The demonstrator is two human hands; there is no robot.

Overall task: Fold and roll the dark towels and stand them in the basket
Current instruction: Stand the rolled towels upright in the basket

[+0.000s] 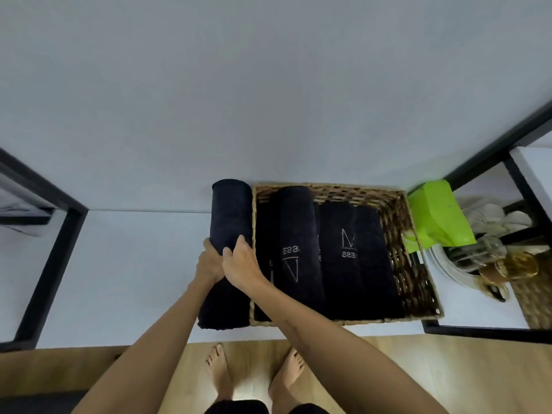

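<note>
A rolled dark towel (230, 222) is gripped around its middle by both hands — the left hand (209, 264) wrapped round the left side, the right hand (242, 264) clasped over the right side, fingers curled onto the cloth. The two-handed hold seems meant to keep the roll tight so that it does not slacken while it is carried. The roll is held just beside the left wall of the wicker basket (400, 222), outside it, above the white shelf (134, 264) on which the basket sits; whether the near end of the roll rests on the shelf cannot be told. Inside the basket, other rolled towels (343, 258) are packed side by side, pale stitched lettering showing on some of them, and the space is largely filled, so the held roll is probably being lined up for the narrow gap at the left wall. The held towel looks thick and soft, evenly wound, with a flat far end and no lettering in view. To the right of the basket a bright green bag (439, 216) is seen.
</note>
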